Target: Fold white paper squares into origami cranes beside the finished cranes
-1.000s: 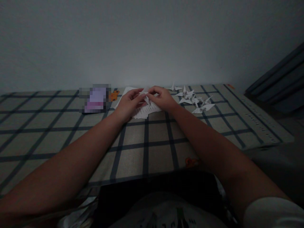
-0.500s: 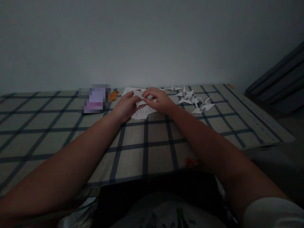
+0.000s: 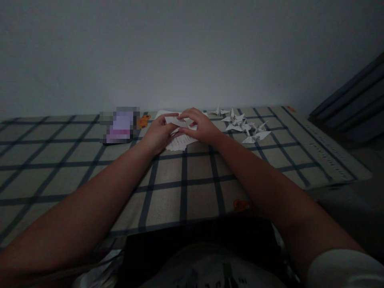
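Observation:
A small piece of white paper (image 3: 173,120) is held between my two hands near the back of the table. My left hand (image 3: 158,135) grips its left side, fingers curled round it. On the other side, my right hand (image 3: 200,126) pinches the paper with thumb and fingers. Below them lies a printed sheet with a torn edge (image 3: 180,143), partly covered by the hands. Several folded paper cranes (image 3: 235,120) rest just right of my right hand. The exact folds of the held paper are hard to make out in the dim light.
A phone (image 3: 121,125), partly blurred out, stands or lies left of my hands, with an orange figure (image 3: 144,121) printed or lying beside it. The checked tablecloth (image 3: 168,192) reaches to the wall (image 3: 192,52). Dark folded fabric (image 3: 354,100) is at the right.
The paper between my hands has opened out wider. My right fingers have lifted slightly and my left index finger has stretched along the paper's far edge.

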The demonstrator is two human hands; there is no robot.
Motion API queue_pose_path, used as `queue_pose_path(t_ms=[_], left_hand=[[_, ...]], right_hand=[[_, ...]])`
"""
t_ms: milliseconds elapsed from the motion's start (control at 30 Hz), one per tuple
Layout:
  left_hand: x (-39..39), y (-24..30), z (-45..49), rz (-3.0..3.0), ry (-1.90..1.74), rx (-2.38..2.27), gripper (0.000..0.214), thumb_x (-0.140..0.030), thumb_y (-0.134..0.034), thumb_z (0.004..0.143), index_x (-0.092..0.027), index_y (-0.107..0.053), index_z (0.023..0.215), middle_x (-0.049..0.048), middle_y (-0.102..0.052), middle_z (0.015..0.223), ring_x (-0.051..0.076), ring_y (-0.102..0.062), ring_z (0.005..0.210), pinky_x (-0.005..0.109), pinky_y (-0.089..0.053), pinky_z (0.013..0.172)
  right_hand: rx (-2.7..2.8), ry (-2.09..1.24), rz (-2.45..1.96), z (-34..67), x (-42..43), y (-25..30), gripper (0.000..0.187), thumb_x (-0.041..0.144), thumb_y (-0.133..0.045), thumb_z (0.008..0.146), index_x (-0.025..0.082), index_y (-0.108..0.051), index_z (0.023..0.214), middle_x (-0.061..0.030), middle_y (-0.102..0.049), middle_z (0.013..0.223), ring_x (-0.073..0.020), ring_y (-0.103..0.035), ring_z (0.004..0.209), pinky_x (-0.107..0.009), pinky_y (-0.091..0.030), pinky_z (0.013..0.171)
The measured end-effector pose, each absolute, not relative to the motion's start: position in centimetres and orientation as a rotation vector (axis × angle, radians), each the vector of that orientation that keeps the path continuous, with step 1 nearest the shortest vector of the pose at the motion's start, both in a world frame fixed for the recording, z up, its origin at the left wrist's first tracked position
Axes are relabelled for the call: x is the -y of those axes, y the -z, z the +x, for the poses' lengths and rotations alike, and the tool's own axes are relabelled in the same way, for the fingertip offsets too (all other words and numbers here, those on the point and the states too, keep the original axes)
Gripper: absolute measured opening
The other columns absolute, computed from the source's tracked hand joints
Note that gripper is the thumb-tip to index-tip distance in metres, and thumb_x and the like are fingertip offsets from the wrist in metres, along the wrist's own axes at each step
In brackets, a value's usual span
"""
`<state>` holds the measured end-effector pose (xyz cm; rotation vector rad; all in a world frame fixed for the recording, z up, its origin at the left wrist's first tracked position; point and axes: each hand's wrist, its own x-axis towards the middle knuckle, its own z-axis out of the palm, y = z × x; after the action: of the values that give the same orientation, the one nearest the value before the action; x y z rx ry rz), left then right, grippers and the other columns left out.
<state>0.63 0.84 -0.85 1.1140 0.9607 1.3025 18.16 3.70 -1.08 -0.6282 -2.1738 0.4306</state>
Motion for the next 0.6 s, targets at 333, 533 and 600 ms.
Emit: queue_pose_path(t_ms=[333, 533, 600], left_hand=[[-1.27, 1.48, 0.32, 1.238, -1.339, -1.113, 0.041, -0.019, -0.076, 0.062, -0.022, -0.065, 0.101, 0.0069, -0.071, 0.1, 0.022, -0.068, 0.092, 0.039, -0.059, 0.081], [-1.16, 1.45, 0.58, 1.198, -1.326, -1.034, 0.041, -0.021, -0.074, 0.067, -0.022, -0.065, 0.107, 0.0075, -0.07, 0.101, 0.022, -0.069, 0.089, 0.04, -0.056, 0.083], [-1.29, 1.67, 0.53, 1.225, -1.325, -1.006, 0.041, -0.022, -0.075, 0.068, -0.021, -0.065, 0.108, 0.0085, -0.07, 0.102, 0.024, -0.07, 0.09, 0.041, -0.055, 0.084]], right_hand=[[2.173, -0.419, -0.599, 17.98, -3.2, 0.85, 0.038, 0.043, -0.066, 0.086, 0.017, -0.064, 0.113, -0.0121, -0.062, 0.115, -0.0231, -0.057, 0.108, -0.041, -0.048, 0.096], [2.312, -0.237, -0.639, 17.89, -3.28, 0.81, 0.038, 0.027, -0.062, 0.086, 0.016, -0.063, 0.122, -0.0142, -0.061, 0.122, -0.0261, -0.053, 0.118, -0.046, -0.041, 0.106], [2.339, -0.183, -0.646, 17.83, -3.2, 0.74, 0.039, 0.024, -0.057, 0.088, 0.015, -0.062, 0.126, -0.0147, -0.06, 0.125, -0.0268, -0.052, 0.12, -0.047, -0.04, 0.107]])
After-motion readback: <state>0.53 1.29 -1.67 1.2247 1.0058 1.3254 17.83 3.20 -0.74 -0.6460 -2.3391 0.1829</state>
